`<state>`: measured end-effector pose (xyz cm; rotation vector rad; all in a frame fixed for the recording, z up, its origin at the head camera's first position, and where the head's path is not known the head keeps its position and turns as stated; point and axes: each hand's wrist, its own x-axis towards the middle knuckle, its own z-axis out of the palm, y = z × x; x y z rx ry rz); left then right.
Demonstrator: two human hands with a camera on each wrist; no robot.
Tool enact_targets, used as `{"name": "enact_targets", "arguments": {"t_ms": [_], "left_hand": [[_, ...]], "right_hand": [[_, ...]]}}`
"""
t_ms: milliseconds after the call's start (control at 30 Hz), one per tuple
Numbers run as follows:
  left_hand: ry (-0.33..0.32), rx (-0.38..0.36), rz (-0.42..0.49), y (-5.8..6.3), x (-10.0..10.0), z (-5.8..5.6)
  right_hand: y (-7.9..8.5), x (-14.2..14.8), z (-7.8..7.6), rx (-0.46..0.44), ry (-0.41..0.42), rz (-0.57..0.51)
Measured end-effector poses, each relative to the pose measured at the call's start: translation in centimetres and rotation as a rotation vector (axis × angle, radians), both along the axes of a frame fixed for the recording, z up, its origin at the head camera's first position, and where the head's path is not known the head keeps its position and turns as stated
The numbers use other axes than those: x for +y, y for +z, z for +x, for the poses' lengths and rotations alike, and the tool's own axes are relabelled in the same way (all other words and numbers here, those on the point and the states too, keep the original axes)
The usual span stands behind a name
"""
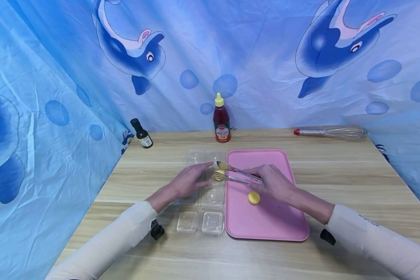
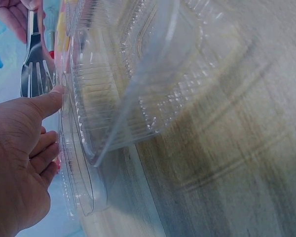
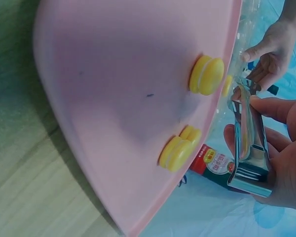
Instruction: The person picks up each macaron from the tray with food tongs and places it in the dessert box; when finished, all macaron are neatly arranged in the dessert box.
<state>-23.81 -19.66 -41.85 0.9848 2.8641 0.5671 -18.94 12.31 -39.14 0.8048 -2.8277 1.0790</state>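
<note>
My right hand (image 1: pixel 271 182) grips metal serving tongs (image 3: pixel 251 148) with a fork-like end and a spoon-like end. The tips of the tongs reach over a clear plastic container (image 1: pixel 212 196), on either side of a yellow macaron (image 1: pixel 219 175); whether they pinch it or it lies in a compartment, I cannot tell. My left hand (image 1: pixel 190 181) is at the container, thumb and fingers spread apart, and in the left wrist view its thumb touches the rim. A pink tray (image 1: pixel 239 221) bears a yellow macaron (image 1: pixel 254 198); the right wrist view shows more macarons (image 3: pixel 176 154) there.
A ketchup bottle (image 1: pixel 222 122) stands behind the container and tray. To its left is a small dark bottle (image 1: pixel 141 134). A whisk (image 1: pixel 330 132) with a red handle end lies along the back right. A blue dolphin-printed curtain (image 1: pixel 259 77) hangs behind the wooden table (image 1: pixel 343 171).
</note>
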Motion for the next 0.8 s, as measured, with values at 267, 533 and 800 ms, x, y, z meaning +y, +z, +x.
{"name": "enact_targets", "arguments": {"t_ms": [267,533,800], "left_hand": [[0.01,-0.013,-0.003,0.2,0.0,0.1],[0.019,-0.042,-0.007,0.2,0.1,0.2],[0.008,-0.024,-0.011,0.3,-0.2,0.1]], "right_hand": [[0.8,-0.5,-0.2,0.013,0.007,0.038],[1.5,-1.2,-0.2,-0.03,0.012,0.053],[2.1,-0.9,1.1,0.025,0.007,0.076]]}}
